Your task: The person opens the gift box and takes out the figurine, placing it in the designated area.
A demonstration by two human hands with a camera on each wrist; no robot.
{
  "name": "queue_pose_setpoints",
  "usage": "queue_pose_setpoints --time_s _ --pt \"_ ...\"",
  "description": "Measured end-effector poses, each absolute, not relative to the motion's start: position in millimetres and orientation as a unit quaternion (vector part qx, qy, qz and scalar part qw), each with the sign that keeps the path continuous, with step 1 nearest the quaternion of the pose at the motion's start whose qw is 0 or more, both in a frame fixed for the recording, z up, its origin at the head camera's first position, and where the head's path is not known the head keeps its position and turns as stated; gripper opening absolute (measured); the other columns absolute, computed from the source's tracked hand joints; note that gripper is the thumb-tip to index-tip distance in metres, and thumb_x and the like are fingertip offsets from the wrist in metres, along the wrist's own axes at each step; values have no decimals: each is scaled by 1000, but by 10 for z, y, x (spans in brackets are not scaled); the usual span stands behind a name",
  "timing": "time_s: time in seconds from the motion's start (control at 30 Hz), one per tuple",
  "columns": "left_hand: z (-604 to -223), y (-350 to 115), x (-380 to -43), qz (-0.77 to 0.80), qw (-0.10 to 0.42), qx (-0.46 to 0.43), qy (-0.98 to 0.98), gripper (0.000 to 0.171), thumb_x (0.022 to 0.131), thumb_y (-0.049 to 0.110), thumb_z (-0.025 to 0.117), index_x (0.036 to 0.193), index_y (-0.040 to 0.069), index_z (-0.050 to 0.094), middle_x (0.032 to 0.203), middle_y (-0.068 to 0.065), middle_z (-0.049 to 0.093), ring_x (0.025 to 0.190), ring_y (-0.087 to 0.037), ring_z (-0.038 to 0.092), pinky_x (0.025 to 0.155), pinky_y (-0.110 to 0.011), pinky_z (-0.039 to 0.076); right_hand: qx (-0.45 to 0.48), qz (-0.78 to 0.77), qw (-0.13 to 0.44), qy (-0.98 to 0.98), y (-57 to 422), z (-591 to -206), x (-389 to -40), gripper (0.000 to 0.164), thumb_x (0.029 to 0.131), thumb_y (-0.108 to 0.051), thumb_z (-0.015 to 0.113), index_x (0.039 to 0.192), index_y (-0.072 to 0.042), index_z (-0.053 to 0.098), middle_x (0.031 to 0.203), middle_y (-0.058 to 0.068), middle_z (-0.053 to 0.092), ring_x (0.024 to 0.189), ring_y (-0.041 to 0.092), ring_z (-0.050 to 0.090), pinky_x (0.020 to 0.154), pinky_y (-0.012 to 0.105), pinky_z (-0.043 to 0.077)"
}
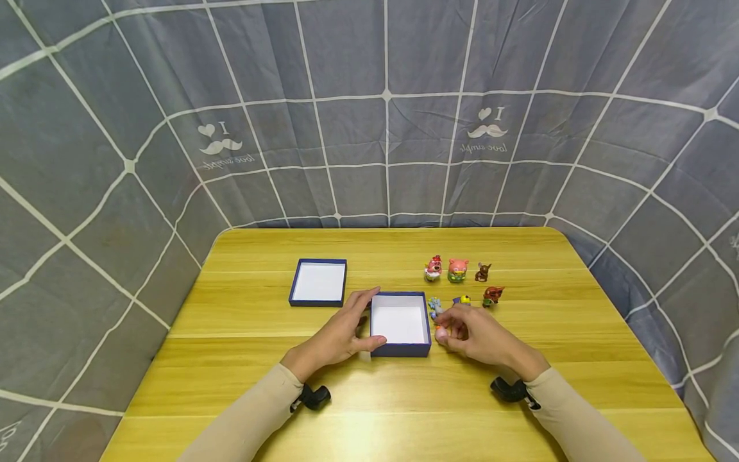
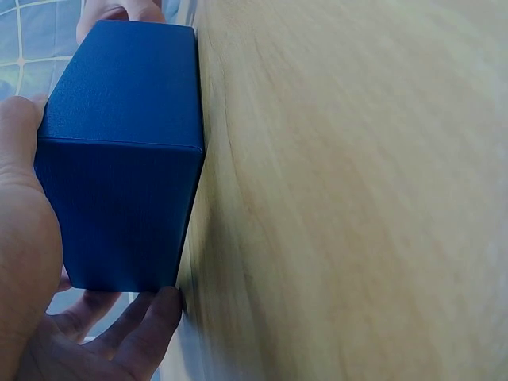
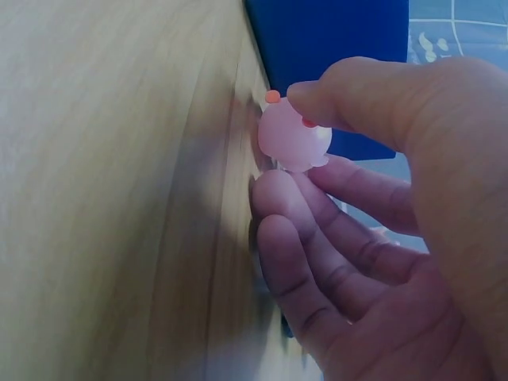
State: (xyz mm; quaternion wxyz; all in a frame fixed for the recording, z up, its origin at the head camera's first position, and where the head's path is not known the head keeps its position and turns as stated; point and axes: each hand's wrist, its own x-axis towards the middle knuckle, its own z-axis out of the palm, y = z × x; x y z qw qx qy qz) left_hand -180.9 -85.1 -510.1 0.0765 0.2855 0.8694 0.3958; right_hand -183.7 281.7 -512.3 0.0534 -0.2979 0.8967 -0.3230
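My left hand (image 1: 342,328) grips the left side of an open dark blue box (image 1: 401,351) with a white inside, thumb at its near left corner. In the left wrist view, the thumb and fingers stand on two sides of the blue box (image 2: 119,214). Just right of the box, my right hand (image 1: 485,337) pinches a small pink figurine (image 3: 287,136) with orange-red bits between thumb and fingers, low by the table. Beside those fingers is a light blue figurine (image 1: 434,307). A yellow and blue figurine (image 1: 464,299) is partly hidden behind the hand.
A blue-rimmed white lid (image 1: 318,282) lies at the back left. Behind the right hand stand a red-pink and white figurine (image 1: 433,269), a pink and green pig figurine (image 1: 458,270), a brown figurine (image 1: 482,272) and a red-brown figurine (image 1: 492,296). A grey checked curtain (image 1: 358,135) surrounds the wooden table.
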Motion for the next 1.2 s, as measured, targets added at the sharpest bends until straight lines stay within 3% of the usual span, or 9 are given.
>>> queue_pose_setpoints --time_s 0.3,1.2 --pt "-5118 -852 -1823 393 83 282 871 102 108 37 87 186 10 26 182 -23 38 158 -41 57 132 -62 50 -291 -312 44 903 2813 -5105 -1822 30 110 -28 85 129 -6 83 102 -7 73 85 0 59 73 22 54" --pt "-5103 -848 -1814 401 86 282 867 102 109 36 87 186 9 25 182 -23 37 157 -40 58 132 -59 50 -287 -299 1 910 2807 -5046 -1763 29 106 -22 90 128 -6 83 111 2 79 83 4 62 72 21 55"
